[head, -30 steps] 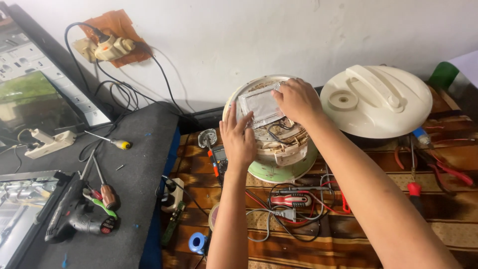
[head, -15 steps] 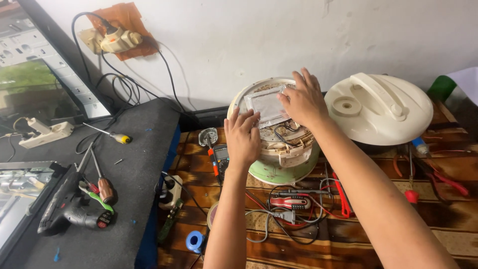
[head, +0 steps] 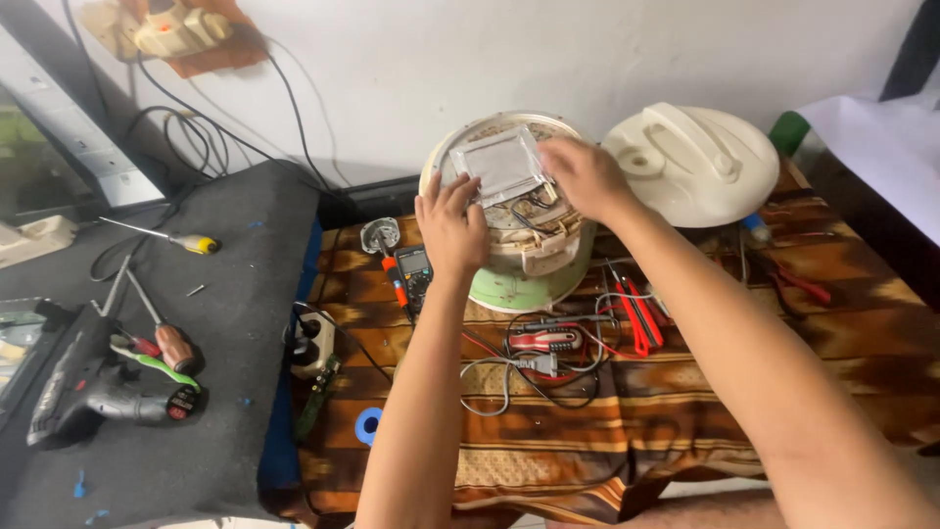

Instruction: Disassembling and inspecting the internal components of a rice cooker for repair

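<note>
Right up against the white wall, an upturned rice cooker [head: 519, 260] sits on the striped cloth [head: 685, 411] with its innards showing: bottom cover already off, wiring and a square metallic plate [head: 501, 162] exposed on top. Left hand [head: 452, 227] rests on the cooker's near-left edge, fingers spread and lying flat, not really gripping anything as far as I can see. Right hand [head: 586, 176] is over the cooker's top right, fingers curled down onto the plate's edge and the wires, but what they're pinching is hidden under the hand. So it's opened up; nothing looks reassembled yet. Cream lid [head: 693, 162] sits just right of the cooker, a multimeter [head: 413, 269] just left of it, red pliers [head: 636, 318] in front. The tangle of wires is hard to sort out.
</note>
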